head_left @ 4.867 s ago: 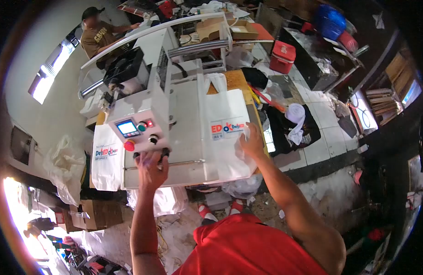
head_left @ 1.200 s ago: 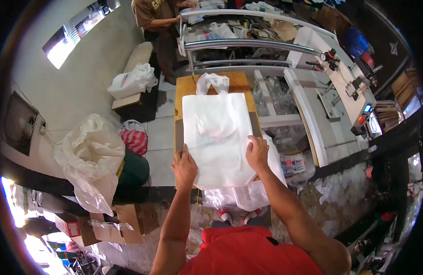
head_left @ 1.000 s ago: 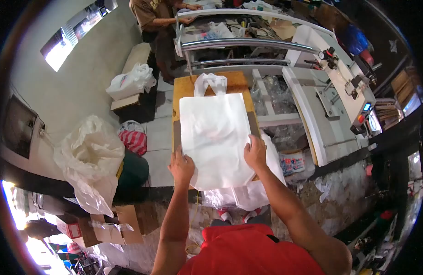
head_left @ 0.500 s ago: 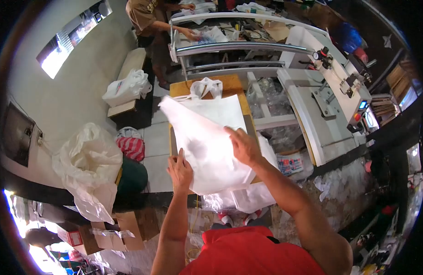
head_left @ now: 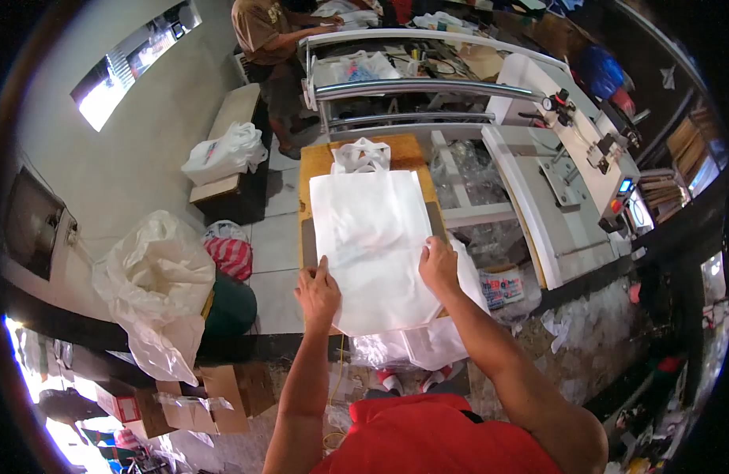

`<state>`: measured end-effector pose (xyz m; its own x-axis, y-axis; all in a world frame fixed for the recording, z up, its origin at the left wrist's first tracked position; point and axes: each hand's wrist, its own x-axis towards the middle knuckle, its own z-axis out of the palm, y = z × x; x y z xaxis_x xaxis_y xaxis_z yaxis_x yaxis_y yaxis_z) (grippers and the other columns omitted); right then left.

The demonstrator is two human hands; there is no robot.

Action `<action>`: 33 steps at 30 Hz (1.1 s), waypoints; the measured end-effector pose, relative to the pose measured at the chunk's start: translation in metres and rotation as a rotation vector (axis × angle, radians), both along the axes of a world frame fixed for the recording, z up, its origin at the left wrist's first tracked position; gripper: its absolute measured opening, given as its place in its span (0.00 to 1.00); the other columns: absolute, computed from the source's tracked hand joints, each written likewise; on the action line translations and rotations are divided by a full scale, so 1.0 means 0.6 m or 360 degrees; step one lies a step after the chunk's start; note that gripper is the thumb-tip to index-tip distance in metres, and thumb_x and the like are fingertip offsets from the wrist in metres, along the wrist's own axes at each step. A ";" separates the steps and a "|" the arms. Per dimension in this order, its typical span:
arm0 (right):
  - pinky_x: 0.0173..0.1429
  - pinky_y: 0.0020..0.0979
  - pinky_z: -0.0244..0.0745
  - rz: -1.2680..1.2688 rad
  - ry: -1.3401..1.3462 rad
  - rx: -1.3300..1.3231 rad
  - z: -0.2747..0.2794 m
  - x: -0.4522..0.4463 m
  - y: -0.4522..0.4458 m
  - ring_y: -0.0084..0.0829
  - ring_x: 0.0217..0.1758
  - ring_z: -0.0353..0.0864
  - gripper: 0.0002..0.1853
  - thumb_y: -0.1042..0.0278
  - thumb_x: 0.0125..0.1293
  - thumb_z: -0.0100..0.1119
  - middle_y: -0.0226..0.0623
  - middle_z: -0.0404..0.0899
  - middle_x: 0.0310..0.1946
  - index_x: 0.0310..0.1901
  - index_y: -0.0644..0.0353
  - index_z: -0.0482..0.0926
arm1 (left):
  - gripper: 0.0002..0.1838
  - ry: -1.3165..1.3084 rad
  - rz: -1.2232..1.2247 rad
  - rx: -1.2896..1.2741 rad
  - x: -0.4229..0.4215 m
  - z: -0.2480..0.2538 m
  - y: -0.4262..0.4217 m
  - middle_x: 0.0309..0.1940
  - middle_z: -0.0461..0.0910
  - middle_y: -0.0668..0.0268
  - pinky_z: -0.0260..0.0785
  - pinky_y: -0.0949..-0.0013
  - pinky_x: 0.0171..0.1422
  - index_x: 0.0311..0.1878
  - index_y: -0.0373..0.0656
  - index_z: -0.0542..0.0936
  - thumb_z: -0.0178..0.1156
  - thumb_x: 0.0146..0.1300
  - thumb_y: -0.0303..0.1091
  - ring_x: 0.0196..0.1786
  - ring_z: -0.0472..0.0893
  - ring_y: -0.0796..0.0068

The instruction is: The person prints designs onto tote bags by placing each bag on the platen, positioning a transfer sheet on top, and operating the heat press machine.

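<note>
A white fabric tote bag (head_left: 372, 276) lies flat on a board-topped stand in front of me, its handles (head_left: 363, 156) looped at the far end. Faint print shows through its middle. At the bag's left edge is my left hand (head_left: 317, 294), fingers bent over the border and closed on it. My right hand (head_left: 439, 268) pinches the right edge. More white bag material (head_left: 439, 344) hangs below the near end, partly covered by the bag on top.
A white press machine (head_left: 570, 182) with gauges stands to the right. Metal rollers (head_left: 427, 85) cross behind the wooden board (head_left: 412, 148). White bags (head_left: 226, 154) sit on a bench at left, near an open sack (head_left: 155, 268). Another person (head_left: 273, 47) works at the back.
The bag's lifted far-left corner has come down and the bag now lies smooth. My right hand has moved right and nearer, to the edge. The other person's reaching arm has drawn back.
</note>
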<state>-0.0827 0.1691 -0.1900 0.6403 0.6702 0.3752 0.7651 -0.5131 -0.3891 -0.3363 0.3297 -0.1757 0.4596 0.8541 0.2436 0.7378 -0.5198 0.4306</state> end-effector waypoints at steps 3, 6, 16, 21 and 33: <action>0.55 0.53 0.69 -0.0132 0.0094 0.0089 0.001 -0.002 0.007 0.51 0.54 0.78 0.18 0.69 0.65 0.63 0.47 0.81 0.47 0.55 0.60 0.73 | 0.25 0.0123 -0.0007 0.0041 0.007 0.015 0.002 0.59 0.74 0.57 0.64 0.43 0.63 0.68 0.56 0.79 0.59 0.66 0.34 0.61 0.74 0.50; 0.57 0.53 0.70 -0.0126 0.0034 0.0168 -0.005 0.001 0.004 0.52 0.55 0.78 0.20 0.70 0.64 0.63 0.48 0.81 0.47 0.57 0.61 0.73 | 0.25 0.0079 -0.0131 0.0269 0.030 0.043 -0.008 0.66 0.71 0.56 0.62 0.42 0.69 0.66 0.52 0.79 0.59 0.65 0.33 0.68 0.71 0.48; 0.47 0.39 0.81 0.0004 0.1521 0.0601 0.080 0.083 0.061 0.35 0.45 0.85 0.28 0.60 0.63 0.70 0.41 0.83 0.44 0.59 0.68 0.74 | 0.38 0.0509 -0.0727 0.0018 0.102 0.022 -0.058 0.84 0.46 0.53 0.33 0.40 0.85 0.83 0.57 0.56 0.45 0.73 0.59 0.84 0.43 0.39; 0.28 0.29 0.78 0.0244 0.2136 0.0422 0.143 0.203 0.216 0.32 0.29 0.84 0.20 0.59 0.64 0.70 0.35 0.86 0.37 0.49 0.67 0.81 | 0.37 0.0497 -0.0699 0.0035 0.101 0.022 -0.059 0.84 0.48 0.54 0.34 0.38 0.85 0.82 0.60 0.58 0.46 0.73 0.60 0.84 0.44 0.38; 0.54 0.46 0.78 0.0165 0.0779 0.0266 0.074 0.141 0.203 0.55 0.49 0.84 0.16 0.64 0.60 0.67 0.52 0.85 0.44 0.47 0.63 0.81 | 0.38 0.0284 -0.0736 0.0079 0.098 0.029 -0.055 0.82 0.53 0.52 0.37 0.36 0.84 0.81 0.62 0.62 0.51 0.70 0.60 0.83 0.48 0.39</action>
